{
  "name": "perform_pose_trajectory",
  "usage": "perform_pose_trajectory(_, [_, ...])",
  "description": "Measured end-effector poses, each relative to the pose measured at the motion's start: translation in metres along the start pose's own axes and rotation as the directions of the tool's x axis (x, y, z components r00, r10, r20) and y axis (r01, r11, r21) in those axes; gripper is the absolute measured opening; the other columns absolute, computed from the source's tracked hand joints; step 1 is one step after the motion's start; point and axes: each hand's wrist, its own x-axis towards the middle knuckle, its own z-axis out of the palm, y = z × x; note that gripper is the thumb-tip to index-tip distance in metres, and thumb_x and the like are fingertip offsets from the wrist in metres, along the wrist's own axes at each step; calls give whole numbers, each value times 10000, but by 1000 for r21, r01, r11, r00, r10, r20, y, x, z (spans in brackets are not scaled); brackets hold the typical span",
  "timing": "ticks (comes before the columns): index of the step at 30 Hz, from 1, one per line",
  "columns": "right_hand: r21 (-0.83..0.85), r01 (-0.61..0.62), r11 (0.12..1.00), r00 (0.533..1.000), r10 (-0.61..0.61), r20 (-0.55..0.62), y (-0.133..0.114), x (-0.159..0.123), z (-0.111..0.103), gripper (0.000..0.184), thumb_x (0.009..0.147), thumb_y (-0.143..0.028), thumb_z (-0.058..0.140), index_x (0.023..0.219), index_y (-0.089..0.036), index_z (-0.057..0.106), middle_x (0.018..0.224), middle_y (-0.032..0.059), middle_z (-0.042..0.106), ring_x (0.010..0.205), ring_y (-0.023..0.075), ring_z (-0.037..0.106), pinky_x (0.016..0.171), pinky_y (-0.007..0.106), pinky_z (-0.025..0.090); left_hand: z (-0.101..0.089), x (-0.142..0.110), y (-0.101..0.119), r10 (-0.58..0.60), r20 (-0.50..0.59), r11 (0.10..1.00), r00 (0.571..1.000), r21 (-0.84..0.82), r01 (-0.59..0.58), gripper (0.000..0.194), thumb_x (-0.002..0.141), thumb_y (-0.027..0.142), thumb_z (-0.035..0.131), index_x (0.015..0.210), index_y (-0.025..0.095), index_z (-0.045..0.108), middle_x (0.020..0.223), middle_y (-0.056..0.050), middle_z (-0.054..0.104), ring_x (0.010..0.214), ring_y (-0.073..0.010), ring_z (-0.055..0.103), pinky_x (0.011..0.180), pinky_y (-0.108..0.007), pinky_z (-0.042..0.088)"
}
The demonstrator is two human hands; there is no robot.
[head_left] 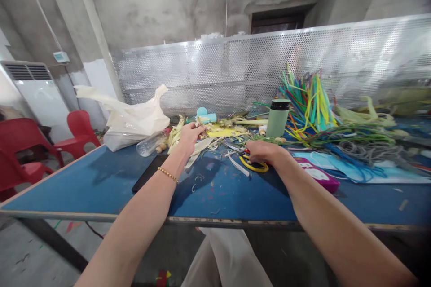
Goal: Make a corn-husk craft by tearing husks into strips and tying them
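My left hand [191, 135] is closed, its fingertips pinching what looks like a piece of dry corn husk [204, 121]. Pale husk strips [198, 150] lie just below it on the table, with more scraps around a yellow piece [220, 132]. Curled fingers of my right hand [261, 150] grip a pair of scissors [257, 167] near the handles. The yellow handle loops stick out under the hand, while the metal blades point left toward the scraps. My fingertips are partly hidden on both sides.
A white plastic bag [138, 116], a clear bottle [150, 143] and a dark flat tablet-like object [150, 172] lie left. A green tumbler [278, 118], colourful pipe-cleaner-like stems [313, 103], a magenta pack [318, 174] and cords [363, 152] crowd the right. A perforated metal panel [208, 71] stands behind.
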Motion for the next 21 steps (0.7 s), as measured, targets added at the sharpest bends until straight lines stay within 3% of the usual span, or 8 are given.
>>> perform_pose_trajectory(3, [-13,4,1000,999,-4,42,4,4,2,406,692,-147,669,1089,-69,693,1118,216,705,991,291,678,661,286,464,-1,1,-1,9,-6,1000,1000,1,-9,204,610,192,760,613,150,560,599,6,586,548,-93,519,521,-229,334])
perform_pose_trajectory(10, [-9,11,1000,997,-12,-70,3,12,5,407,590,-124,662,992,-102,725,973,177,738,892,297,690,593,291,440,-2,2,1,61,-18,998,998,32,-60,232,606,192,772,594,155,544,558,19,573,524,-90,502,505,-225,329])
perform_pose_trajectory(14, [48,-15,999,998,18,-60,2,21,12,415,616,-129,663,1026,-108,723,1009,177,740,912,301,693,627,298,464,-5,5,4,73,-32,997,997,34,-72,222,598,212,788,631,153,577,561,19,580,520,-96,508,491,-224,331])
perform_pose_trajectory(18, [54,-68,996,988,75,-135,8,33,20,384,676,-119,633,1049,-103,721,1108,204,719,1037,324,673,724,321,491,-8,10,2,74,-81,997,994,29,-72,215,603,201,763,622,162,552,576,18,596,517,-94,514,479,-219,325])
perform_pose_trajectory(21, [180,-67,981,981,98,-170,15,37,20,305,691,-131,642,982,-127,735,927,164,743,922,306,704,696,316,498,-9,13,1,50,-127,999,991,-2,-51,200,596,189,746,636,163,552,601,15,612,516,-93,523,475,-218,329])
